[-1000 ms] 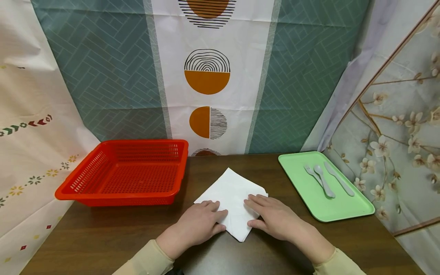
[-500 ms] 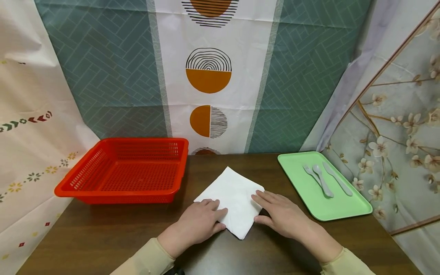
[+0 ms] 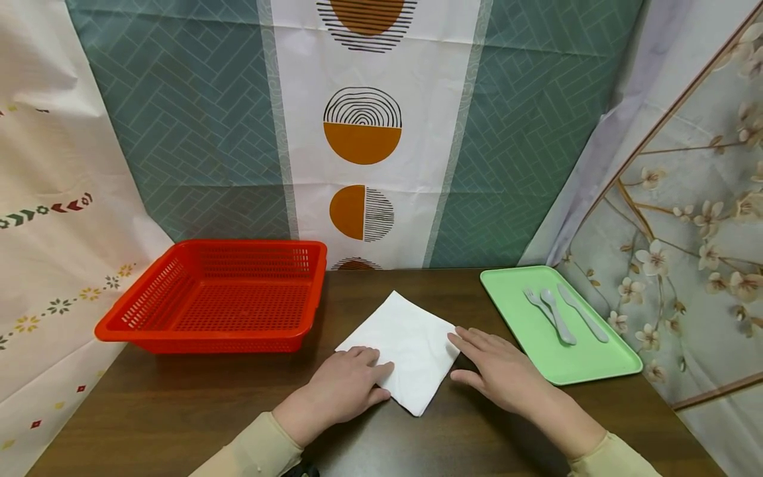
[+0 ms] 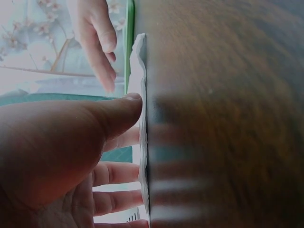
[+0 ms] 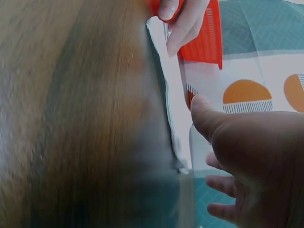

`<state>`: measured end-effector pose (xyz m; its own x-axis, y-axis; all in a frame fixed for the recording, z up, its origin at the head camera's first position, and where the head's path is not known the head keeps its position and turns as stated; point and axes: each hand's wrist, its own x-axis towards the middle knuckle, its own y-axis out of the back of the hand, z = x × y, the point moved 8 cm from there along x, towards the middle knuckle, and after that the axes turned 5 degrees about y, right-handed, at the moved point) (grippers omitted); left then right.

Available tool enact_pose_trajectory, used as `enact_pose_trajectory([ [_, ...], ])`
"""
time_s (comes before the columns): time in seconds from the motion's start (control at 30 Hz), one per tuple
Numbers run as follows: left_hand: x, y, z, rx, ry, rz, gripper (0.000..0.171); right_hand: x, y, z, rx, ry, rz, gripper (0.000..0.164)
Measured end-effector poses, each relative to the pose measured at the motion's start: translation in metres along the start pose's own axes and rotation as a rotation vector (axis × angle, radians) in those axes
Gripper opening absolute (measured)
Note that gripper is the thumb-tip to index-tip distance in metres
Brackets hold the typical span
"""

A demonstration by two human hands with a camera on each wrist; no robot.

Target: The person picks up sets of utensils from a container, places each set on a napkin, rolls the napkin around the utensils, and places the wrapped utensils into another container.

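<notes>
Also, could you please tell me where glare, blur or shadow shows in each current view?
Head view: white napkin fairly sharp, pale glare on the table low in the frame; left wrist view: tabletop blurred, streaky reflections beside the left hand; right wrist view: tabletop blurred too, right hand shadowed against brighter cloth.

A red perforated basket stands at the left of a dark wood-grain tabletop. At the right, a pale green tray holds a grey fork and spoon close together, a knife beside them. Behind hangs a green-and-white cloth printed with orange circles.
</notes>
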<state>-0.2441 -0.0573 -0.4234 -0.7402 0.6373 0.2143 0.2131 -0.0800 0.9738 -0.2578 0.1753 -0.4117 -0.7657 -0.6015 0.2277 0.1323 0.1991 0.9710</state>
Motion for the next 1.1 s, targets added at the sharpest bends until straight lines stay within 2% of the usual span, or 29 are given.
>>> enact_pose_trajectory([
  [0.37,-0.001,-0.002,-0.003,-0.001,0.001,-0.009,0.038,0.001,0.006,0.015,-0.075,-0.016,0.061,0.066],
  [0.7,0.000,-0.001,-0.002,-0.001,0.001,-0.015,0.038,-0.006,0.012,0.033,-0.079,-0.098,0.109,0.065],
  [0.97,-0.001,-0.001,-0.004,-0.008,0.004,-0.004,0.035,-0.009,0.017,0.045,-0.105,-0.119,0.156,0.067],
  [1.1,-0.001,-0.001,-0.004,-0.017,0.008,-0.010,0.036,-0.011,0.017,0.056,-0.118,-0.149,0.141,0.068],
])
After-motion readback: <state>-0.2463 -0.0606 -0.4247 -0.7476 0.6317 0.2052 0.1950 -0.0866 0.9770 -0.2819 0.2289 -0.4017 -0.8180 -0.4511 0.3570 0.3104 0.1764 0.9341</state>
